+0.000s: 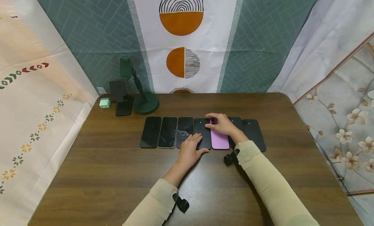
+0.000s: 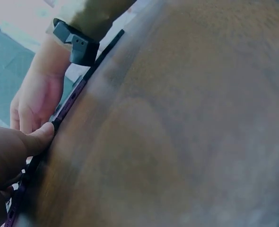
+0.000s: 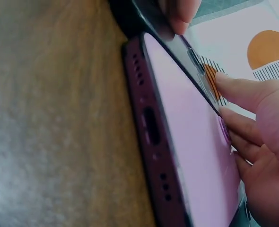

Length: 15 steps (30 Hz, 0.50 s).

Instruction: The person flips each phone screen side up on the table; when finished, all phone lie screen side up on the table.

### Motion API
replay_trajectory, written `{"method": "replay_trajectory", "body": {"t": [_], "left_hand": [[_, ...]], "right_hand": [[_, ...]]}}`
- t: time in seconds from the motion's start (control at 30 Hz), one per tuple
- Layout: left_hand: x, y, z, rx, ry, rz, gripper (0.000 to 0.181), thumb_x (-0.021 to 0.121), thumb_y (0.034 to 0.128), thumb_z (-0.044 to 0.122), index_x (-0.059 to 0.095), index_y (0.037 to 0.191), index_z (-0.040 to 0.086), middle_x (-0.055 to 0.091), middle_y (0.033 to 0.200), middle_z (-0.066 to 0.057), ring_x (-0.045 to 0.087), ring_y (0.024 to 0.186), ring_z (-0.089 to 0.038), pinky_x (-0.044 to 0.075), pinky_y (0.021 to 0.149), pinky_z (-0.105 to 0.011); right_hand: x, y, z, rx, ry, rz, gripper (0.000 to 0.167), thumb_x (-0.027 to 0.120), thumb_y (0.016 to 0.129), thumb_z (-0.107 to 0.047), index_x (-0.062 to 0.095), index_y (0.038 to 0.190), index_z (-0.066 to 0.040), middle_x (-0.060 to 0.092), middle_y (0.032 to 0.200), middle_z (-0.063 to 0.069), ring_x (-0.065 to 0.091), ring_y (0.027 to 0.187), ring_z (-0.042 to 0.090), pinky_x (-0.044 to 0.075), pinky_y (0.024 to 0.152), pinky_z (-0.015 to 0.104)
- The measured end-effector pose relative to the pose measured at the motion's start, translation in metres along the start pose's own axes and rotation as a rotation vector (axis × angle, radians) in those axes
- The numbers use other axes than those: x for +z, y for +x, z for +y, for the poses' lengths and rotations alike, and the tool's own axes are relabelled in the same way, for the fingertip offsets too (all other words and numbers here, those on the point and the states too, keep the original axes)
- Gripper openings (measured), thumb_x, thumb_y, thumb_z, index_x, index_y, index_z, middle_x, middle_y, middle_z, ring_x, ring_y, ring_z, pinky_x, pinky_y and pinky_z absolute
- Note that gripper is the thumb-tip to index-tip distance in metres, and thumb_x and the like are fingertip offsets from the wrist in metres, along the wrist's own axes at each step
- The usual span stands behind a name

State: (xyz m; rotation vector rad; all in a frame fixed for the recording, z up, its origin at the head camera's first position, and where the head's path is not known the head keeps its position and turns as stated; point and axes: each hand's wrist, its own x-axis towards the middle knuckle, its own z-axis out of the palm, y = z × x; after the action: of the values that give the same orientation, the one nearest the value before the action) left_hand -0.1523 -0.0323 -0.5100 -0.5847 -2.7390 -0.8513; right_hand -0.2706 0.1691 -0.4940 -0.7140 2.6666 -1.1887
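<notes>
Several phones lie side by side in a row across the table in the head view. My left hand (image 1: pixel 189 150) rests at the lower part of a dark phone with its back up (image 1: pixel 203 131), its thumb by the bottom edge and its fingers over the left side. The neighbouring dark phone, screen up (image 1: pixel 184 123), is partly covered by that hand. My right hand (image 1: pixel 222 123) lies over the upper part of the purple phone (image 1: pixel 219 141), with thumb and forefinger reaching the dark phone's top right corner. In the right wrist view the right fingers (image 3: pixel 246 130) look fairly straight, touching near the phones' upper ends.
Two screen-up phones (image 1: pixel 150 132) lie at the row's left end; two dark ones (image 1: pixel 254 133) at its right. A green round-based stand (image 1: pixel 146 104), a black phone stand (image 1: pixel 124 106) and a mint charger (image 1: pixel 105 103) stand at the back left, near the patterned wall cloth.
</notes>
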Motion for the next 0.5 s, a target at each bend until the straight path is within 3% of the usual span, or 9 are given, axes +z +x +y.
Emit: {"method": "replay_trajectory", "body": {"t": [0.27, 0.5], "left_hand": [[-0.0021, -0.003, 0.0007, 0.026, 0.009, -0.023, 0.06, 0.077, 0.0892, 0.038, 0.063, 0.135, 0.001, 0.062, 0.137, -0.016, 0.059, 0.127, -0.032, 0.049, 0.104, -0.05], [-0.0017, -0.0049, -0.0006, 0.091, 0.014, 0.014, 0.052, 0.07, 0.0954, 0.032, 0.062, 0.137, 0.002, 0.059, 0.14, -0.019, 0.059, 0.127, -0.035, 0.052, 0.098, -0.052]], "right_hand": [[-0.0004, 0.0011, -0.0036, 0.03, 0.145, 0.039, 0.032, 0.064, 0.099, -0.006, 0.064, 0.13, 0.001, 0.065, 0.128, 0.019, 0.061, 0.119, 0.033, 0.051, 0.099, 0.049], [-0.0027, 0.0003, -0.006, 0.043, 0.261, 0.056, 0.034, 0.056, 0.099, 0.005, 0.063, 0.131, 0.0, 0.059, 0.137, 0.02, 0.058, 0.126, 0.037, 0.052, 0.1, 0.051]]}}
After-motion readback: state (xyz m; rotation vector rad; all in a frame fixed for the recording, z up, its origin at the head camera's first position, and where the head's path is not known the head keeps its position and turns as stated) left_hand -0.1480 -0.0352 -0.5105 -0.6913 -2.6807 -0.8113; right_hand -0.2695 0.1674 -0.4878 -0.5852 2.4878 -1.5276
